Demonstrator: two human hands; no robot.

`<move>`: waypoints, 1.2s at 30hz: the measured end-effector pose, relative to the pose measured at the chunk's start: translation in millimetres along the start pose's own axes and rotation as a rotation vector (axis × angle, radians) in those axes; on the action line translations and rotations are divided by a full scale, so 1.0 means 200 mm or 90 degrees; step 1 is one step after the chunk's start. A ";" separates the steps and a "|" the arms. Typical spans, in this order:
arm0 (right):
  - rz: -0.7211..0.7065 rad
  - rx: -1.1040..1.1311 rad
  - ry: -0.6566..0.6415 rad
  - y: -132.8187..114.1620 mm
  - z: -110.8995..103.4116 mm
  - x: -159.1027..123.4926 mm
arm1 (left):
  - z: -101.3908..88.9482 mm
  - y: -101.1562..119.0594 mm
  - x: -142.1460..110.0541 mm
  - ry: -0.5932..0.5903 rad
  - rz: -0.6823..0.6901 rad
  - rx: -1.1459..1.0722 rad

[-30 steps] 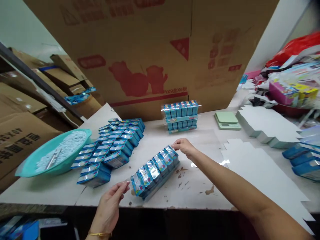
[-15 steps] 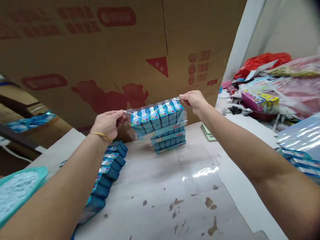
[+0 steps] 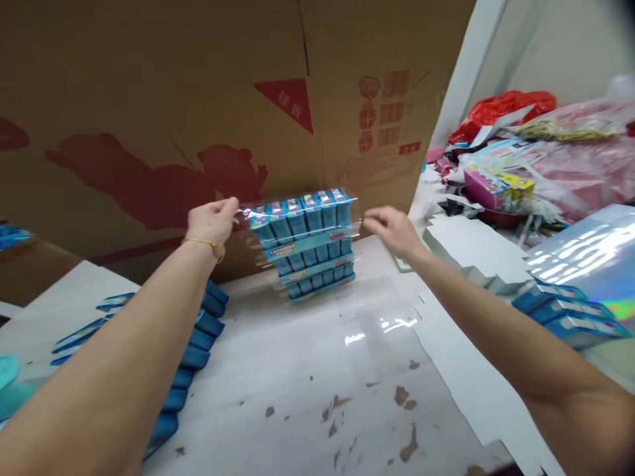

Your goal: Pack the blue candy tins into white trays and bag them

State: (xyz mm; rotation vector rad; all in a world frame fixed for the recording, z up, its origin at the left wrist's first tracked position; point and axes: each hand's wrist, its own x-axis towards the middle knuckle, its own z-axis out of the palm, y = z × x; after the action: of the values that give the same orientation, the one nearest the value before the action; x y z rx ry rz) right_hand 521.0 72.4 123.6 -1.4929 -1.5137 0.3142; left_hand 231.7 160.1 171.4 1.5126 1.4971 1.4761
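Observation:
A clear-wrapped pack of small blue boxes lies on top of two like packs, stacked on the white table against a big cardboard box. My left hand, with a gold bracelet at the wrist, pinches the loose plastic at the pack's left end. My right hand hovers just right of the pack, off the plastic, fingers loosely apart and slightly blurred.
A row of loose blue boxes runs under my left forearm. Flat white card blanks, more blue boxes and a shiny sheet lie to the right. Behind them are piled toys and a red bag.
Both hands lifted the pack from the table's near side and set it on the stack at the back. My right hand has let go of its end.

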 end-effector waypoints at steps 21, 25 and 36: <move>0.054 -0.560 -0.389 0.53 -0.59 -1.81 | -0.37 -0.54 -1.96 -0.455 -0.287 0.017; 0.046 -0.628 -0.354 0.57 -0.62 -1.91 | -0.49 -0.59 -2.04 -0.463 -0.293 0.027; 0.112 -0.742 -0.295 0.42 -0.74 -1.86 | -0.60 -0.64 -2.10 -0.465 -0.310 0.050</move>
State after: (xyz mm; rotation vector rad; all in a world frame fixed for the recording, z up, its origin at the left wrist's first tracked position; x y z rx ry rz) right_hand 611.3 -298.1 -23.2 -2.5912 -2.0806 -0.2085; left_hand 171.3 -234.7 -47.1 1.3753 1.3254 0.5022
